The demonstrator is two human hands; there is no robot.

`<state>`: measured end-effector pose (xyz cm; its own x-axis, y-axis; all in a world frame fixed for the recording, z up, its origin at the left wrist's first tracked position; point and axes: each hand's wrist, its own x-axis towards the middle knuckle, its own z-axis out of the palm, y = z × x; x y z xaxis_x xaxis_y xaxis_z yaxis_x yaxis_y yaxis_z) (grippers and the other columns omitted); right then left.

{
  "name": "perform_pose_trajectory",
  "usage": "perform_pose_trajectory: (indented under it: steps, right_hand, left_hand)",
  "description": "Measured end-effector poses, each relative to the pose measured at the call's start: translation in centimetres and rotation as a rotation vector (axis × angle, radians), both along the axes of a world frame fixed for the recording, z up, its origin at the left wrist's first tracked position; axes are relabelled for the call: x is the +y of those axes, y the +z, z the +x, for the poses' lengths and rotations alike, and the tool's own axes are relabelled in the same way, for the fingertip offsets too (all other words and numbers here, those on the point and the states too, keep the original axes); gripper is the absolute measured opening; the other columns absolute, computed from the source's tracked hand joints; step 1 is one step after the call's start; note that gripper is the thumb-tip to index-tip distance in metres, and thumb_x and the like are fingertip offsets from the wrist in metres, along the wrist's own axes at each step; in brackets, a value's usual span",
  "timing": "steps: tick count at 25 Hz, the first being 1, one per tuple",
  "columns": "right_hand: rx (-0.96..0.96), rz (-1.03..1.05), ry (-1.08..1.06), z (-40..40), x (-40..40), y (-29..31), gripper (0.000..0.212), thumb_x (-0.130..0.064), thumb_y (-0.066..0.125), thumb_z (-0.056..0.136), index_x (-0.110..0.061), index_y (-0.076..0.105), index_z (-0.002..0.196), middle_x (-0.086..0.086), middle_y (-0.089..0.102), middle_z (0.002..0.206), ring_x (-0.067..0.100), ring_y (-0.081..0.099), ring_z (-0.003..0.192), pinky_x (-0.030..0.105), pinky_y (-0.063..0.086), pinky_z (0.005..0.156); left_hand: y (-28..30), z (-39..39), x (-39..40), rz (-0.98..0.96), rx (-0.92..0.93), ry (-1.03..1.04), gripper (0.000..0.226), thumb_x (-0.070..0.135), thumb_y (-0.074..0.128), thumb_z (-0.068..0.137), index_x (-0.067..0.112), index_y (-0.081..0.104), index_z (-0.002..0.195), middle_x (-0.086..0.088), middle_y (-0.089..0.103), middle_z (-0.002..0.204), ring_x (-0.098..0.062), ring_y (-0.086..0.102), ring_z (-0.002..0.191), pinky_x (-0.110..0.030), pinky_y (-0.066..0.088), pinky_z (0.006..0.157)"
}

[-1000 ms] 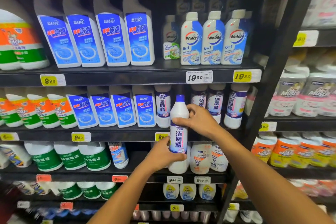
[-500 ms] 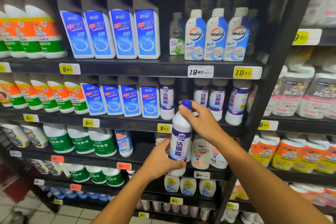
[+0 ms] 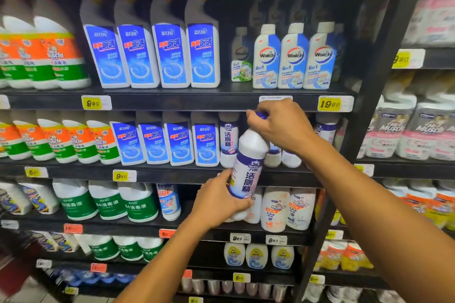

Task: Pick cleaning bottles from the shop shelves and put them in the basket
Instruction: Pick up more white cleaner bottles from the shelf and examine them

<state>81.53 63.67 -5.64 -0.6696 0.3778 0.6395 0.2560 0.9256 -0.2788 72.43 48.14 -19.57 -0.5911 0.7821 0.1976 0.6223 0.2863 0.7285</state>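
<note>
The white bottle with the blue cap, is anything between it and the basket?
Cannot say: no basket is in view. The white bottle is already off the shelf, tilted, with the right hand on its cap and the left hand round its lower body; nothing sits in front of it.

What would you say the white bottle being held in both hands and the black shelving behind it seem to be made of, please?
The white bottle looks like opaque plastic, smooth and faintly glossy, with a printed purple label and a blue cap; both the left hand and the right hand grip it. The shelving is probably painted metal, matt black, judging by its thin straight edges.
</note>
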Motion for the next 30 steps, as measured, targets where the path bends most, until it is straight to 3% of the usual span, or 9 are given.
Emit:
perform_pose_trajectory:
  steps: [2, 6, 10, 13, 16, 18, 22, 25, 30]
  right_hand:
    - [-0.015, -0.026, -0.006, -0.2, -0.3, 0.0, 0.041, -0.043, 0.055, 0.089, -0.011, 0.059, 0.065, 0.007, 0.056, 0.057, 0.024, 0.048, 0.055, 0.028, 0.033, 0.050]
    - [-0.124, 0.064, -0.198, -1.0, -0.2, 0.3, 0.037, -0.039, 0.051, 0.086, -0.012, 0.056, 0.063, 0.004, 0.052, 0.057, 0.025, 0.045, 0.057, 0.024, 0.024, 0.049]
    - [-0.127, 0.058, -0.190, -1.6, -0.3, 0.2, 0.043, -0.048, 0.050, 0.090, -0.013, 0.058, 0.066, 0.003, 0.055, 0.060, 0.027, 0.052, 0.063, 0.027, 0.032, 0.050]
    - [-0.085, -0.502, 0.181, -1.4, -0.2, 0.0, 0.042, -0.061, 0.059, 0.089, -0.020, 0.066, 0.089, -0.002, 0.068, 0.083, 0.012, 0.060, 0.073, 0.030, 0.048, 0.064]
    - [0.046, -0.973, 0.477, -1.4, 0.0, -1.7, 0.025, -0.030, 0.063, 0.095, -0.014, 0.066, 0.114, -0.004, 0.069, 0.098, 0.005, 0.064, 0.085, 0.024, 0.054, 0.076]
    - [0.142, -1.008, 0.497, -1.8, -0.1, -2.6, 0.020, -0.017, 0.064, 0.094, -0.015, 0.068, 0.113, -0.002, 0.072, 0.100, 0.008, 0.067, 0.089, 0.027, 0.055, 0.078]
    - [0.245, -1.058, 0.486, -2.3, -0.5, -2.6, 0.014, -0.025, 0.069, 0.087, -0.018, 0.074, 0.099, 0.000, 0.078, 0.099, 0.010, 0.071, 0.088, 0.021, 0.055, 0.071]
    - [0.298, -1.082, 0.578, -2.2, -0.5, -2.8, 0.023, -0.022, 0.071, 0.080, -0.014, 0.073, 0.102, 0.005, 0.078, 0.100, 0.015, 0.072, 0.095, 0.024, 0.056, 0.078]
    - [0.388, -1.108, 0.538, -2.6, -1.4, -2.8, 0.014, -0.024, 0.073, 0.081, -0.015, 0.076, 0.091, 0.006, 0.078, 0.090, 0.014, 0.072, 0.083, 0.026, 0.057, 0.075]
  left_hand:
    - [0.1, -0.5, -0.4, -0.013, -0.102, -0.096, 0.055, 0.054, 0.083, 0.056, 0.046, 0.056, 0.103, 0.023, 0.070, 0.101, 0.008, 0.065, 0.087, -0.030, 0.058, 0.085]
    - [-0.2, -0.9, -0.4, -0.017, 0.141, 0.030, 0.057, 0.063, 0.073, 0.059, 0.043, 0.053, 0.109, 0.022, 0.068, 0.099, 0.005, 0.059, 0.079, -0.020, 0.049, 0.070]
    - [0.1, -1.8, -0.3, -0.006, 0.003, -0.081, 0.059, 0.055, 0.080, 0.060, 0.042, 0.055, 0.111, 0.018, 0.070, 0.105, 0.004, 0.065, 0.090, -0.025, 0.055, 0.081]
    - [0.2, -2.4, -0.3, 0.068, -0.202, -0.151, 0.057, 0.033, 0.089, 0.063, 0.031, 0.061, 0.113, 0.016, 0.073, 0.104, 0.001, 0.069, 0.092, -0.023, 0.056, 0.084]
    - [0.3, -3.2, -0.2, 0.123, -0.388, -0.236, 0.055, 0.013, 0.090, 0.066, 0.025, 0.064, 0.114, 0.012, 0.075, 0.105, -0.005, 0.071, 0.096, -0.020, 0.055, 0.083]
    - [0.6, -3.6, -0.2, 0.120, -0.411, -0.275, 0.054, 0.012, 0.089, 0.067, 0.027, 0.064, 0.113, 0.013, 0.075, 0.105, -0.006, 0.071, 0.097, -0.018, 0.055, 0.081]
    - [0.8, -3.9, -0.4, 0.064, -0.383, -0.327, 0.059, 0.016, 0.090, 0.065, 0.021, 0.064, 0.118, 0.010, 0.075, 0.109, -0.008, 0.071, 0.100, -0.027, 0.056, 0.091]
    - [0.8, -3.8, -0.6, 0.073, -0.347, -0.306, 0.063, 0.023, 0.090, 0.062, 0.022, 0.063, 0.118, 0.010, 0.074, 0.108, -0.007, 0.071, 0.099, -0.033, 0.057, 0.093]
    - [0.9, -3.6, -0.9, 0.075, -0.330, -0.286, 0.062, 0.026, 0.090, 0.062, 0.024, 0.063, 0.118, 0.011, 0.074, 0.108, -0.005, 0.071, 0.098, -0.036, 0.056, 0.095]
